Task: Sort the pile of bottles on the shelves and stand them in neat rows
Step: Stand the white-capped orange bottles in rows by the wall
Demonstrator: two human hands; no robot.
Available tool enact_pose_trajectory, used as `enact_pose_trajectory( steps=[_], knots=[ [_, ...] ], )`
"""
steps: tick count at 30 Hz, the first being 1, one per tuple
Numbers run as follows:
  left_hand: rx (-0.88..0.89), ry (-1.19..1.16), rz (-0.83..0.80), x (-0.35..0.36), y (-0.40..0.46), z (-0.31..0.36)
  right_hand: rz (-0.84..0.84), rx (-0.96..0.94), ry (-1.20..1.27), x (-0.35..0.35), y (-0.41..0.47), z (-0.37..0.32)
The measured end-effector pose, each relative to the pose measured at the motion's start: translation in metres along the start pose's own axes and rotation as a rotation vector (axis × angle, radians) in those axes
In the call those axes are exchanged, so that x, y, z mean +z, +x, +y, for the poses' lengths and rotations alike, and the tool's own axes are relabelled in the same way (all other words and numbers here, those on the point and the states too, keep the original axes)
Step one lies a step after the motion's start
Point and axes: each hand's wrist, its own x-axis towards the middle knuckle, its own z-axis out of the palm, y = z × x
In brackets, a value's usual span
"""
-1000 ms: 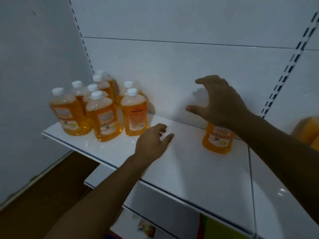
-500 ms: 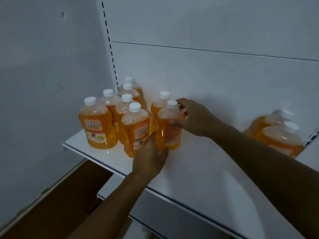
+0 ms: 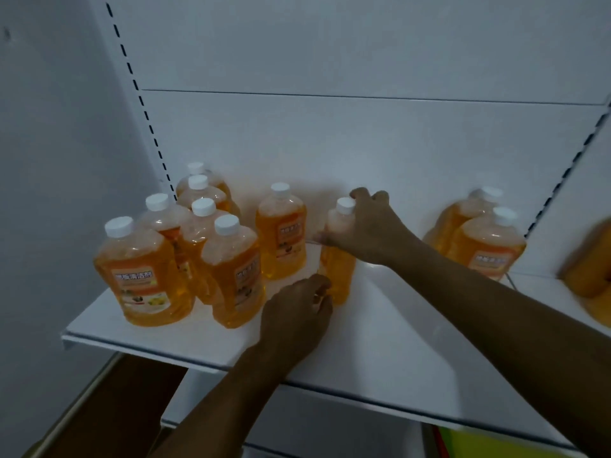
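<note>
My right hand [image 3: 370, 226] grips the bottle [image 3: 337, 259] up near its cap; left hand [image 3: 297, 317] curls round its bottom. It stands on the shelf [image 3: 380, 342] beside the rows. I should slide it slow & keep it straight.

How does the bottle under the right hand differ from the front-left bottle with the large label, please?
The held bottle shows its narrow side, gripped at the shoulder by the right hand; the front-left bottle faces out, label readable, untouched. The held one stands apart; the other sits in the cluster. Both are upright, orange, white-capped.
</note>
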Motion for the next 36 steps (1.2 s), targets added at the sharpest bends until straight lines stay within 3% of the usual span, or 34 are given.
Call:
enact_pose_trajectory(
  steps=[3, 5, 7, 12, 17, 29, 36],
  knots=[
    [0.002, -0.123, 0.009, 0.011, 0.009, 0.002, -0.018, -0.034, 0.014, -0.016, 0.002, 0.011],
    [-0.101, -0.277, 0.053, 0.014, 0.022, 0.005, -0.044, -0.083, 0.008, -0.025, 0.003, 0.019],
    [-0.189, -0.418, -0.025, 0.014, 0.038, 0.006, -0.100, -0.139, 0.010, -0.035, 0.002, 0.025],
    [-0.002, -0.549, -0.337, 0.010, 0.071, 0.009, -0.198, -0.206, 0.017, -0.076, 0.007, 0.034],
    [0.016, -0.682, -0.300, 0.020, 0.096, 0.034, -0.205, -0.217, -0.048, -0.112, 0.012, 0.044],
    [-0.004, -0.597, -0.193, 0.088, 0.133, 0.046, -0.057, -0.181, -0.630, -0.111, 0.030, 0.089],
    [0.052, -0.566, -0.208, 0.100, 0.131, 0.047, -0.071, -0.162, -0.597, -0.101, 0.039, 0.098]
  ],
)
